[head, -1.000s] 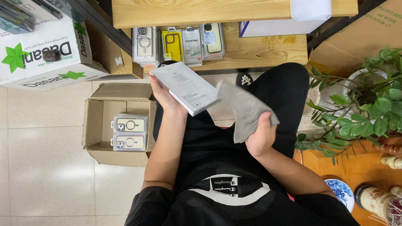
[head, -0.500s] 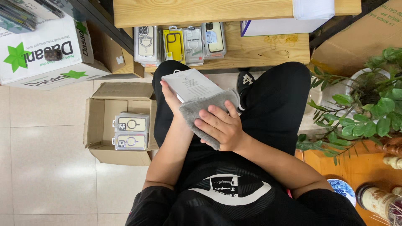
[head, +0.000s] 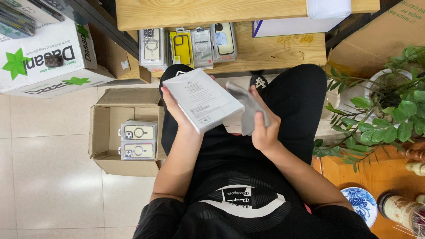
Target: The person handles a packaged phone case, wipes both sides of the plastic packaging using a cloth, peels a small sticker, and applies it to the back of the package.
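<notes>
Two packaged cases already lie in the open cardboard box on our left, while our left hand grips a white flat package over our lap and our right hand clutches a grey cloth beside it, several more packages waiting on the far wooden shelf.

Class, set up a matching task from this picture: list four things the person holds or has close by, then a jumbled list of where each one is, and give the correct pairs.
Things
1. white flat package
2. grey cloth
3. open cardboard box
4. blue-patterned dish

Places
A. on the orange surface at lower right
B. in the left hand
C. on the tiled floor, left of the person's legs
D. in the right hand

Pairs: 1-B, 2-D, 3-C, 4-A
</notes>
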